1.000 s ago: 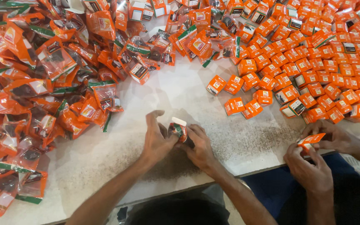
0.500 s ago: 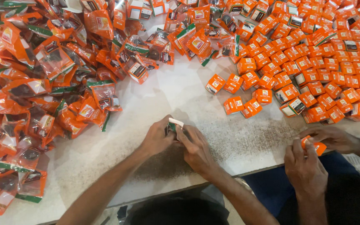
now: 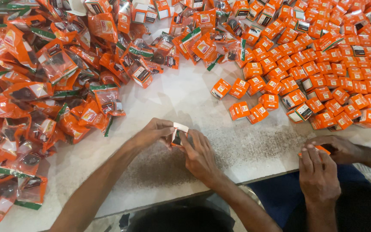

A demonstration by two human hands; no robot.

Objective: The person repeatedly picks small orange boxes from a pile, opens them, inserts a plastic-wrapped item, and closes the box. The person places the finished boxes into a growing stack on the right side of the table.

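Orange plastic pouches, many w/ green edges, are heaped from 9 to 11 o'clock and cover most of the left side of the pale table. Going right, the left hand sits near centre, at about 6 o'clock, fingers pinched on a small orange box whose white flap stands open at the top. The right hand is just beside it and grips the same box from the other side, so both hands are closed on it and neither is free. The box is held a little above the table, between the two thumbs, well apart from the heaps.

To do this step well, I think the left hand should keep the box body steady and square, w/o squeezing the thin card, while the right fingers press the flap straight in. If the flap goes in crooked, it may crease or stay half open.

Further right, at 1 to 3 o'clock, small orange boxes lie closed in a wide loose pile. At 4 o'clock another person's hands hold one more orange box; its details are mostly hidden by the fingers.
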